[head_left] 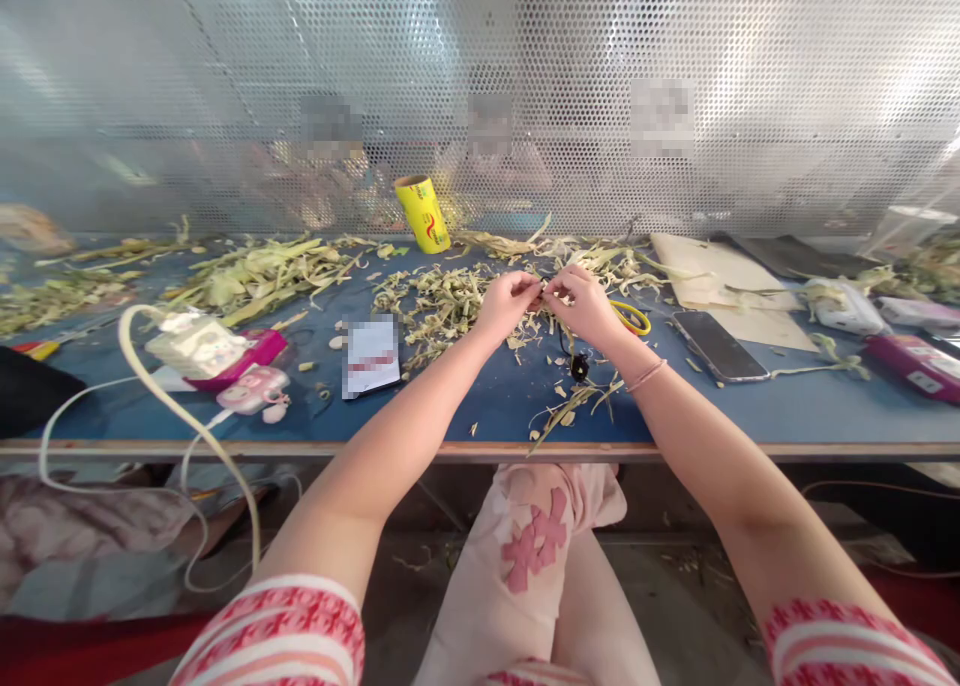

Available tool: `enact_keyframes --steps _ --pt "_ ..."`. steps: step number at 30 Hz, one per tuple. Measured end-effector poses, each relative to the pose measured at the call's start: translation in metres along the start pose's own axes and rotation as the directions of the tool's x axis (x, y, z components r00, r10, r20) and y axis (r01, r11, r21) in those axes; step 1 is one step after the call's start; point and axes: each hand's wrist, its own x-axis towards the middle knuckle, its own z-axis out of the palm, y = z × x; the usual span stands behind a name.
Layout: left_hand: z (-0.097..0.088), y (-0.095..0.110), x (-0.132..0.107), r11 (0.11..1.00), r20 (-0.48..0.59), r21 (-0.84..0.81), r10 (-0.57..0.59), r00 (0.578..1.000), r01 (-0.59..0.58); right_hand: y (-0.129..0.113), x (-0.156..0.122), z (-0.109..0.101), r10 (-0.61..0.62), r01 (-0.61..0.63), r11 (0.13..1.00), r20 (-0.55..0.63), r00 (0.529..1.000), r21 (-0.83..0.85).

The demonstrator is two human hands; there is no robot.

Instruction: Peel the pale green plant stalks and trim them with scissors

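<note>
My left hand [510, 301] and my right hand [579, 304] meet over the middle of the blue table, fingertips almost touching. Both are closed in a pinch. Whatever small piece lies between the fingertips is too hidden to name. Beneath and around them spreads a loose heap of pale green, dry-looking plant strips [442, 301]. A yellow loop [634, 318] shows behind my right wrist, and a small black object [579, 368] lies just below that hand. Some long stalks [570, 406] rest closer to the table's front edge.
A yellow tube [422, 214] leans at the back against a perforated metal screen [525, 56]. Left are another plant pile [270, 276], a white charger with cables [199, 344] and a small packet [373, 356]. Right are a smartphone [718, 346], cardboard [697, 271] and a magenta box [915, 366].
</note>
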Motion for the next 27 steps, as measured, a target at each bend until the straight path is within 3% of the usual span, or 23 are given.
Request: enact_keyframes --steps 10,15,20,27 --pt "0.005 0.008 -0.003 0.983 -0.057 -0.118 -0.15 0.987 0.142 0.001 -0.002 0.003 0.019 -0.018 1.0 0.023 1.0 -0.018" --pt "0.004 0.007 -0.004 0.988 -0.039 -0.107 -0.119 0.992 0.114 0.002 0.001 0.003 0.151 -0.15 0.986 0.001 0.989 0.073" --pt "0.003 0.004 -0.001 0.997 -0.036 -0.049 -0.068 0.997 0.066 0.009 0.005 0.003 0.4 -0.399 0.881 0.052 0.915 0.256" --pt "0.002 0.0 0.001 1.0 -0.021 -0.009 -0.024 0.999 0.024 0.01 0.004 0.005 0.411 -0.416 0.808 0.107 0.905 0.417"
